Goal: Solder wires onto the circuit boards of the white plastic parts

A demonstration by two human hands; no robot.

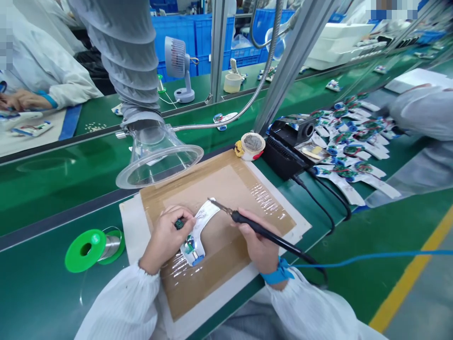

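My right hand (pixel 260 241) is closed around the black handle of a soldering iron (pixel 253 224). The iron's tip points left, over the far end of a white curved plastic part (pixel 203 217). That part lies on the taped cardboard mat, with a blue end and coloured wires at its near side. Above it, my left hand (pixel 168 236) is closed in a pinch on a small dark green circuit board (pixel 180 224); my fingers partly cover both. Whether the tip touches anything I cannot tell. Left of the mat stands a green spool of solder wire (pixel 92 249).
A clear fume hood (pixel 159 165) on a grey duct hangs over the mat (pixel 219 269). Beyond the mat are a round tin (pixel 252 145) and a black soldering station (pixel 283 156). Many similar white parts (pixel 348 186) are piled at right, near another person's sleeve (pixel 424 111).
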